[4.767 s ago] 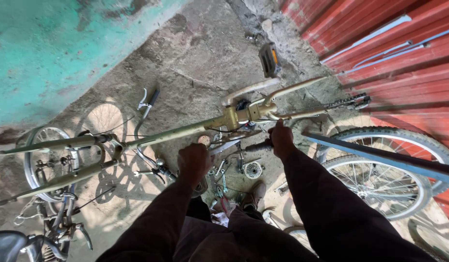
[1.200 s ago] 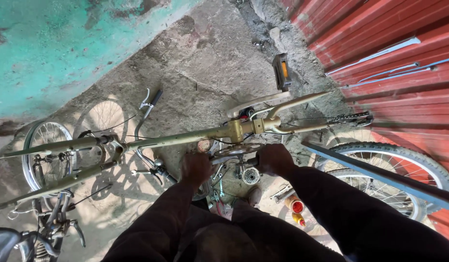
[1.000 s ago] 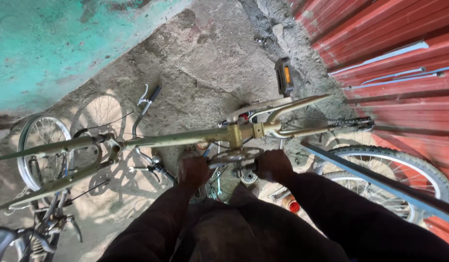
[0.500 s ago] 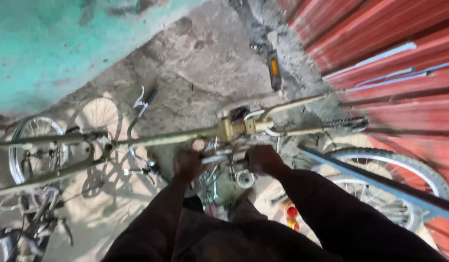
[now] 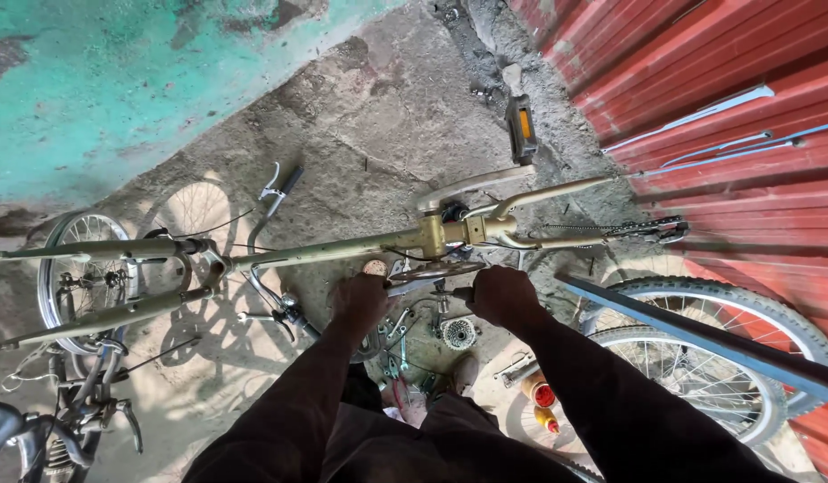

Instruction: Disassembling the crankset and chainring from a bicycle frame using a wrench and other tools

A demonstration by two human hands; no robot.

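Your hands grip the chainring under the bike frame.
Left hand (image 5: 362,300) and right hand (image 5: 501,293) close on opposite ends of the chainring (image 5: 432,271), just below the gold bicycle frame (image 5: 342,250); a loose sprocket cluster (image 5: 458,332) lies between your wrists.

The frame (image 5: 342,249) runs across the middle, and everything hangs off it. Pedal (image 5: 519,118) sits beyond its right end, chain (image 5: 611,229) trailing further right. Just below the frame, left hand (image 5: 360,300) and right hand (image 5: 501,293) sit side by side at the crank. The sprocket (image 5: 458,333) lies under them on the ground. Wheel (image 5: 83,277) is at the frame's left end, another wheel (image 5: 718,358) lower right.
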